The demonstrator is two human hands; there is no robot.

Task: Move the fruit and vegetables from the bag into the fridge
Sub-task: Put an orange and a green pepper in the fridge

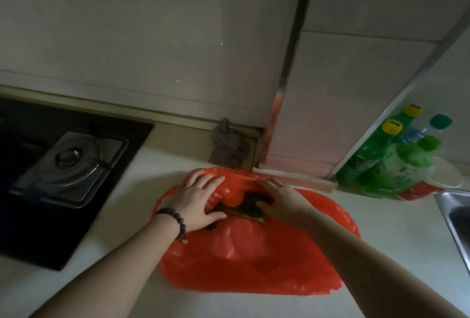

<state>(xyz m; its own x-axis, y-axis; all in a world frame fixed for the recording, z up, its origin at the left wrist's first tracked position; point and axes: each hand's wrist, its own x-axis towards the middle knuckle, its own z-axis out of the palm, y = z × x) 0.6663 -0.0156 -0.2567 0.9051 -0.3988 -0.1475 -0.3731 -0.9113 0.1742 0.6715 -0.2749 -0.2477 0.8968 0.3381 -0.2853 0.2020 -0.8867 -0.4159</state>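
While both hands work at the mouth of the thin red plastic bag point(254, 249) lying flat on the pale counter point(142, 300), the produce sits right between them: a round orange fruit point(235, 197) at the far edge of the opening and, just nearer the person, a dark green vegetable point(244, 212) whose long axis runs roughly left to right across the bag's mouth, a stalk end pointing right. I cannot tell exactly what vegetable it is. On the left side of the bag's mouth, the left hand point(197, 198), with a dark beaded bracelet point(174, 217) at its wrist, lies with fingers spread and straight on the plastic, thumb beside the green. On the right side, the right hand point(279, 200) reaches in, its fingers resting over the vegetable's right end; whether they curl round it is hidden. The right hand looks nearer for a lift. Beyond the bag lies a crumpled grey cloth point(227, 146); left of the bag is a black gas hob point(50, 178), right of it green plastic bottles point(389, 160) and a steel sink point(455, 216). No fridge shows.
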